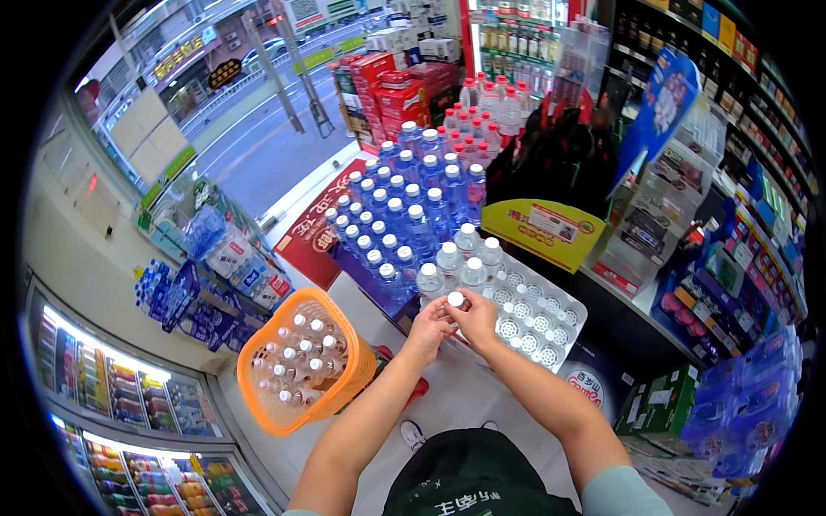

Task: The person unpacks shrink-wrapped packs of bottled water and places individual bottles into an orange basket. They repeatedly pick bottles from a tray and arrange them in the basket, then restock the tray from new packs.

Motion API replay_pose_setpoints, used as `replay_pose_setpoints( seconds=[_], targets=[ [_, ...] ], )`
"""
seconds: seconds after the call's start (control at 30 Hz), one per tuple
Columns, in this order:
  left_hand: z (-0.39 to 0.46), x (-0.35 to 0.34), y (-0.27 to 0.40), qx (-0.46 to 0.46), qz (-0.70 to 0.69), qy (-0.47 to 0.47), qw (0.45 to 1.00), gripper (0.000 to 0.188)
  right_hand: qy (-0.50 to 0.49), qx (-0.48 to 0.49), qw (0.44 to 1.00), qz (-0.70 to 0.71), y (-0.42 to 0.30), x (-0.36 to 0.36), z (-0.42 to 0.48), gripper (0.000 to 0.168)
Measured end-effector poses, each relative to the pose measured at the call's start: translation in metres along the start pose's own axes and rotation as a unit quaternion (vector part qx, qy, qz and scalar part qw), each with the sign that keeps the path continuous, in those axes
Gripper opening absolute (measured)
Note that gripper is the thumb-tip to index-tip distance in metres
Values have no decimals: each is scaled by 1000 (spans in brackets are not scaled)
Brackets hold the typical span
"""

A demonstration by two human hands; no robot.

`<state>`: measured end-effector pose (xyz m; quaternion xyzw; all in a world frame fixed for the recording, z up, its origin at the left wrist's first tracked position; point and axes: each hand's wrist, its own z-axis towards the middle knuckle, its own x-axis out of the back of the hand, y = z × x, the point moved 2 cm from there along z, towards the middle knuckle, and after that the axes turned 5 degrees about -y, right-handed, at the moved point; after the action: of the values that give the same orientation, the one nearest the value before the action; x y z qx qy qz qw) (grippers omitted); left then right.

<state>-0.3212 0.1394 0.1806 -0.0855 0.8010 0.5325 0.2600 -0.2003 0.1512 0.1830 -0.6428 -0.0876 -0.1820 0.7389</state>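
Observation:
Both of my hands meet at a clear plastic bottle with a white cap, at the front edge of a light grey bottle tray. My right hand curls around the bottle's neck from the right. From the left, the fingers of my left hand pinch just below the cap. Much of the bottle's body is hidden by my hands. Behind them, several clear water bottles with white caps stand upright in the tray's left part. The tray's round sockets show on the right.
Blue-tinted water bottles stand in rows beyond the tray, with red-capped bottles farther back. An orange basket holding several white-capped bottles is at my left. A black counter borders the right. Glass-door coolers line the lower left.

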Motion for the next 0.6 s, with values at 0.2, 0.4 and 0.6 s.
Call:
replay_pose_setpoints(
  seconds=[0.2,0.4,0.6],
  targets=[
    [-51,-17,69,-100,-17,-36,994,62,-36,48,996,69,-84,4,4,20],
    [-145,5,124,-237,8,-23,971,43,-139,85,968,191,-190,-20,-27,21],
    [-242,77,121,-352,32,111,929,34,-306,63,900,304,-250,-99,-76,26]
  ],
)
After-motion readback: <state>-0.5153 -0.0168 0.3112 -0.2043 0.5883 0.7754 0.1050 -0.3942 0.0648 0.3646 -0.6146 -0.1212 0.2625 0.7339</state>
